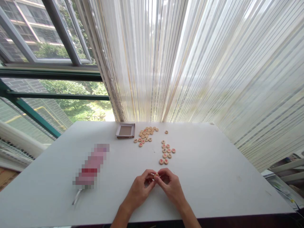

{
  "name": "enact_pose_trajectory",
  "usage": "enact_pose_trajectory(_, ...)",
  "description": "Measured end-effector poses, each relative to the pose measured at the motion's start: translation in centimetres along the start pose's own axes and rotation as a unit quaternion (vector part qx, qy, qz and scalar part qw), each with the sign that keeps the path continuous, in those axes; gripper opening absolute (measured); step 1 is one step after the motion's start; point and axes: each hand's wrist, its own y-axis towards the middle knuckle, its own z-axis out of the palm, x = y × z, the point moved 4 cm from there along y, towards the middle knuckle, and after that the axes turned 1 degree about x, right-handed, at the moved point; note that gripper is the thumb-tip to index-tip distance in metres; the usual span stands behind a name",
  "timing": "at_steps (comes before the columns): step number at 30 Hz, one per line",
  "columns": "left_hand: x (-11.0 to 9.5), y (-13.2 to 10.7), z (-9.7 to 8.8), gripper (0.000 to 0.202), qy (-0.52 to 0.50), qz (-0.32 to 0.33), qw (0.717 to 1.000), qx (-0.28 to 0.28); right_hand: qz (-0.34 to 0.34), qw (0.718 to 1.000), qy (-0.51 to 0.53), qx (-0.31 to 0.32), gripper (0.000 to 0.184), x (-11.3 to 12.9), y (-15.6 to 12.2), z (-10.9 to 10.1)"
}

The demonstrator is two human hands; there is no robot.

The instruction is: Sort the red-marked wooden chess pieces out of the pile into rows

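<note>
Pinching one round, red-marked, wood-coloured piece [156, 176], the left hand [139, 189] and right hand [172, 187] have their fingers closed on it. Farther, similar round pieces [169, 150] lie on the wide white table [213, 177].

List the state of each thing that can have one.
Round red-marked wooden piece: held by left hand and right hand
Shallow square cardboard box: open
Round wooden discs beside box: mostly blank side up
Wooden discs nearer hands: characters up
Sheer white striped curtain: hanging
Pixelated pink object: state unclear
</note>
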Motion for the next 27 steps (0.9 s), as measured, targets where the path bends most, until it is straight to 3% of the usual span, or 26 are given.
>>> enact_pose_trajectory(12, -0.8, -0.1, 0.0, 0.020, 0.033, 0.004, 0.999, 0.008, 0.033, 0.999, 0.032, -0.008, 0.029, -0.7, -0.2, -0.2)
enact_pose_trajectory(27, 0.5, 0.1, 0.0, 0.025, 0.003, -0.001, 1.000, -0.012, 0.002, 0.997, 0.069, 0.044, 0.024, 0.3, 0.0, -0.3)
